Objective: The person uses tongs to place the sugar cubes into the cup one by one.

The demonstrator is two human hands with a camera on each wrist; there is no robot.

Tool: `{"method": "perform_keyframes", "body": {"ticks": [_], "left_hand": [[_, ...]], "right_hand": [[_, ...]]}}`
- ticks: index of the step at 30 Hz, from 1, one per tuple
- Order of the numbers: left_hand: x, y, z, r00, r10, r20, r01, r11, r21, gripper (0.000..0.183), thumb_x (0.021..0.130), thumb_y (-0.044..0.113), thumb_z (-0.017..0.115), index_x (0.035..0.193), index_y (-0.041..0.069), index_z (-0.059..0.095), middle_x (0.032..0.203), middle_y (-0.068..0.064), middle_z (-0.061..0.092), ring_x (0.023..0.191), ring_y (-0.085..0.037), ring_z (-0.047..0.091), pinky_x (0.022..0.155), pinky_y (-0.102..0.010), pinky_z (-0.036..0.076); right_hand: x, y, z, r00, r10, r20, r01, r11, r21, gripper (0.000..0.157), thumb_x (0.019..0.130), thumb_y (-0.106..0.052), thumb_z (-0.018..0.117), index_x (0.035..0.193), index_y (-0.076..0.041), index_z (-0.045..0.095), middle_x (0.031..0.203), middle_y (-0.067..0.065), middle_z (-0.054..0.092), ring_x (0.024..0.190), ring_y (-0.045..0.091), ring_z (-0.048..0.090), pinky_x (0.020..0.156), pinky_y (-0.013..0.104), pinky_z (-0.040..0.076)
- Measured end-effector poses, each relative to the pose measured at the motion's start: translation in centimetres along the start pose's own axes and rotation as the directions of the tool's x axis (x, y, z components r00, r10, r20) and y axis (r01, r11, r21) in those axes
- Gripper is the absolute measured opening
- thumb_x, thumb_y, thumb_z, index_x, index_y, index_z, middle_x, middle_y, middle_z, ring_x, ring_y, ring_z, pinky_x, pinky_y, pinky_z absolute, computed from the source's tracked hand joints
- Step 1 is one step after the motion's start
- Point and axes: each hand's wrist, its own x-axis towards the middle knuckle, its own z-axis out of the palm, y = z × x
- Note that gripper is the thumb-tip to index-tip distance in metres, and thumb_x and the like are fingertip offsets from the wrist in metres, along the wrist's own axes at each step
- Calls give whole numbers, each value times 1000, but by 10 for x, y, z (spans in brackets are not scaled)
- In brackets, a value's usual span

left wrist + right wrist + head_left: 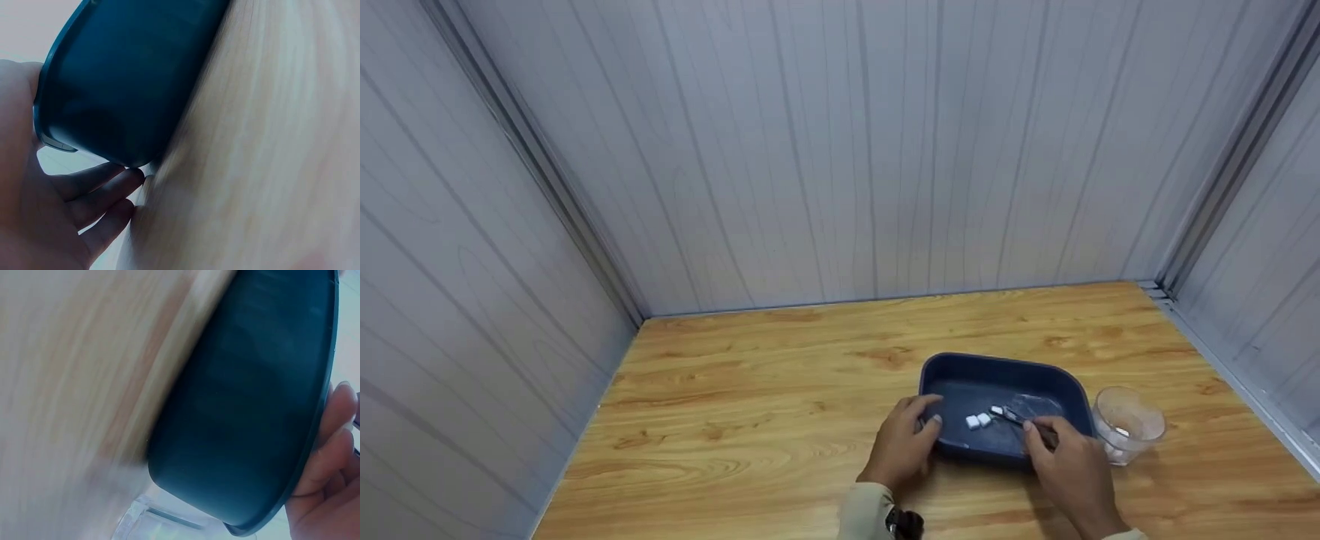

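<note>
A dark blue rectangular tray (997,365) with rounded corners sits on the table. My left hand (904,442) holds its near left corner, thumb at the rim; in the left wrist view several fingers (107,194) reach along the outside of its end. My right hand (1072,469) pinches slim tweezers (1012,415) over the tray's right part. Their shiny tip is at a small white cube (997,410); whether it is gripped is too small to tell. Two more white cubes (979,421) lie side by side on the tray floor.
Close against the tray's right end stands a clear cup (1132,420) with some white pieces inside. The wood-grain table (720,397) stretches far to the left. Pale panel walls (825,165) enclose its back and sides.
</note>
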Motion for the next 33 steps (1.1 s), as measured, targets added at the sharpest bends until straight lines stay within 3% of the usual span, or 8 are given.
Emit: {"method": "perform_keyframes", "body": {"ticks": [11, 20, 27, 33], "left_hand": [[-1, 2, -1, 1000, -2, -5, 2, 1000, 4, 32, 93, 33, 53, 124, 34, 58, 117, 15, 50, 86, -5, 50, 78, -30, 41], [-1, 0, -1, 1000, 6, 4, -6, 1000, -16, 31, 93, 33, 52, 124, 35, 57, 114, 16, 50, 79, -5, 50, 72, -28, 41], [-2, 0, -1, 1000, -17, 25, 17, 1000, -17, 33, 93, 35, 51, 126, 36, 55, 120, 16, 48, 65, -4, 53, 80, -32, 42], [-2, -1, 0, 1000, -11, 15, 11, 1000, -4, 33, 93, 35, 51, 126, 37, 55, 122, 16, 48, 77, -3, 51, 83, -34, 42]], "right_hand": [[1, 0, -1, 998, -37, 43, 38, 999, -18, 13, 80, -16, 72, 85, -5, 69, 61, -1, 63, 55, 17, 59, 52, 41, 46], [-1, 0, -1, 997, -58, 46, 58, 998, -5, 11, 79, -12, 72, 86, -4, 69, 67, 6, 65, 56, 19, 58, 51, 42, 44], [-1, -1, -3, 998, -63, 28, 63, 998, 6, 6, 80, -10, 70, 83, -6, 68, 58, -10, 59, 52, 12, 54, 51, 36, 44], [-2, -1, -3, 998, -58, 34, 58, 998, 3, 8, 80, -12, 71, 84, -6, 68, 60, -8, 60, 53, 12, 56, 51, 37, 45]]}}
